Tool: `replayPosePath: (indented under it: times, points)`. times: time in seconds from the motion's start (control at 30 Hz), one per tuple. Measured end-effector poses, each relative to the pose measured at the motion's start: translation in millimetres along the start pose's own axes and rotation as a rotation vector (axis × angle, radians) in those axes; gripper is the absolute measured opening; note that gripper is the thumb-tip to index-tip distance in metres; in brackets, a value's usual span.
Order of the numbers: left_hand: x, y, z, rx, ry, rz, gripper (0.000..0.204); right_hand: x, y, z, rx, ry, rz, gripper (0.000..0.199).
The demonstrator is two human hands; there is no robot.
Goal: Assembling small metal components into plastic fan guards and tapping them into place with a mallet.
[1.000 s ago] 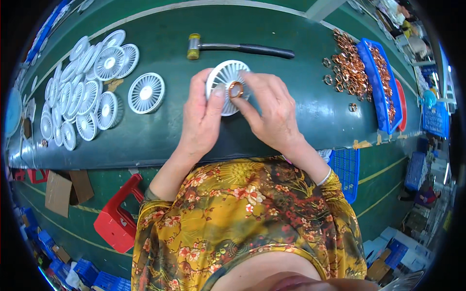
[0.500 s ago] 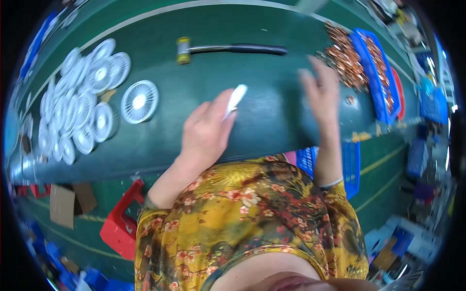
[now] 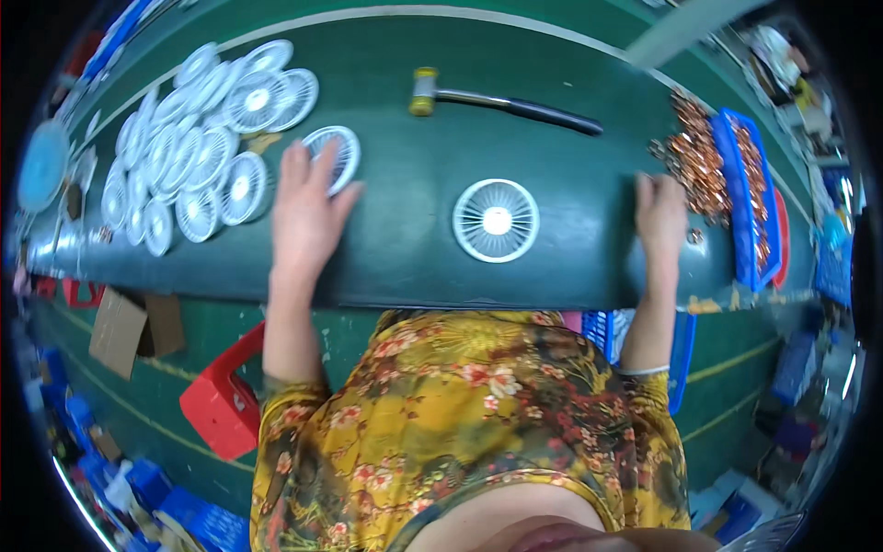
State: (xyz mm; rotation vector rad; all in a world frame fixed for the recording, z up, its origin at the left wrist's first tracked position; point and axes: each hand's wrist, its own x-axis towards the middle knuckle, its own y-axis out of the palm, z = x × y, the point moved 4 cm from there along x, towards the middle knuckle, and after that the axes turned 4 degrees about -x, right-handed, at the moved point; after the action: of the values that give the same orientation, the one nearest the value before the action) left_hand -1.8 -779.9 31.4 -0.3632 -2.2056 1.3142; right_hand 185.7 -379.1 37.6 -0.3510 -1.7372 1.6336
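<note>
From where I sit on the remote feed, I can read no text, label, number or sign. I make out no lettering on the white disc (image 3: 498, 221), just off centre toward half past one, or on the blue tray (image 3: 740, 212) between two and three o'clock. The blue crates (image 3: 207, 518) toward half past seven are too blurred to tell.

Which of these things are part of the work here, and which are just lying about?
Seemingly in use:
- slotted white disc at the left hand
- lone white disc
- heaped white discs
- copper-coloured rings near the right hand
- blue tray of rings

Seemingly lying about:
- hammer, unheld; its role is unclear
- cardboard box
- red plastic object
</note>
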Motion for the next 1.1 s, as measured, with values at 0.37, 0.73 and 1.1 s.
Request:
replayPosePath:
  times: [0.37,0.73,1.1]
  points:
    - [8.2,-8.5,-34.3,-0.466,-0.027,-0.404,0.030,-23.6,-36.8,66.8,0.608,-0.222,-0.066,0.009]
    - [-25.6,29.7,-62.4,-0.100,0.353,-0.002,0.053,-104.0,-42.5,160.8,0.554,-0.977,0.187,0.018]
    - [-24.4,-39.1,48.0,0.314,-0.278,-0.409,0.059,-56.3,-27.1,133.0,0.584,-0.570,0.102,0.007]
